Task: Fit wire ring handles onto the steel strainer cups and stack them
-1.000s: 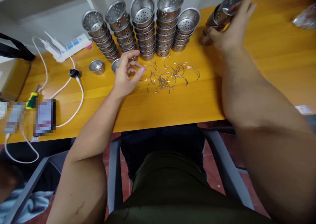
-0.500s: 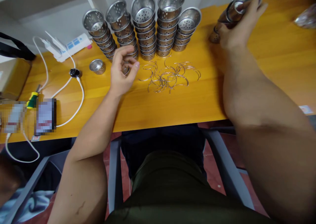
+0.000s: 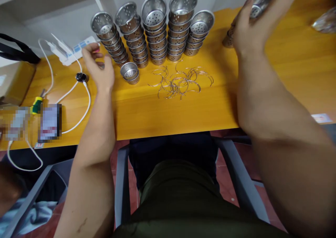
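My right hand [image 3: 258,24] is wrapped round a leaning stack of perforated metal cups [image 3: 229,38] at the upper right. Much of that stack is hidden by the hand. On the left, my left hand [image 3: 98,66] hovers with bent fingers, the thumb apart from them and nothing visible between. It covers the spot where a single small cup stood; that cup is out of sight. Beside it stands a short stack of two small cups [image 3: 130,72]. Several tall stacks of the same cups [image 3: 154,35] line the back. Thin curved wire pieces [image 3: 181,82] lie in front of them.
A white power strip [image 3: 78,52] with cables is behind my left hand. Further left are a phone [image 3: 49,122], a green-and-yellow screwdriver [image 3: 37,105] and a cardboard box [image 3: 18,80]. A clear plastic bag [image 3: 325,22] lies at the far right of the wooden table [image 3: 162,119].
My left hand has moved left from the short stack to the single cup's spot, uncovering the two cups. My right hand has shifted slightly up over its stack, hiding more of it.
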The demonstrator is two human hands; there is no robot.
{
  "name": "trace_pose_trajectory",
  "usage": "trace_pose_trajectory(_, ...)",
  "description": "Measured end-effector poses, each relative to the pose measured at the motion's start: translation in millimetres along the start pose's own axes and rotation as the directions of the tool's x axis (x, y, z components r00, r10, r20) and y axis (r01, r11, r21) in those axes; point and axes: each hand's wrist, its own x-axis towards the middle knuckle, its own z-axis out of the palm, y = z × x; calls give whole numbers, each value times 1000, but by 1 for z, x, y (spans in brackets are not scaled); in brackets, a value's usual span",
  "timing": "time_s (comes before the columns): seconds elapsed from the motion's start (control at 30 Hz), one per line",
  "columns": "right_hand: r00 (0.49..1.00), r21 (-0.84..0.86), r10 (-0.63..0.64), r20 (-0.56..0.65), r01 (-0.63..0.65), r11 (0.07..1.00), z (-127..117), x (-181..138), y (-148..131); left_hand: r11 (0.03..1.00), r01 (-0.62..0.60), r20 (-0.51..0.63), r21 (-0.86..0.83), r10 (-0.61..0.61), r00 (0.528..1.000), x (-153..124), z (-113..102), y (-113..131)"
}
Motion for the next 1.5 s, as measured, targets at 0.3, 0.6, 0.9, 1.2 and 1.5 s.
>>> trace_pose_trajectory(0.3,935,55,-78,345,63,996,56,-10,-16,993,97,500,67,-118,858,-35,7,12)
trace_pose_trajectory(0.6,882,-56,-78,465,118,991,92,-12,-24,985,167,554,-43,-115,825,-38,26,21)
trace_pose_trajectory(0.9,886,-256,2,463,131,958,105,-14,-51,970,245,598,10,-202,776,-37,34,38)
trace_pose_trajectory(1.2,927,-84,-79,367,118,989,99,-15,-44,967,252,549,-40,-190,814,-39,40,40)
trace_pose_trajectory(1.5,997,344,40,66,-60,937,106,-9,-16,885,418,583,-205,-233,778,-38,34,47)
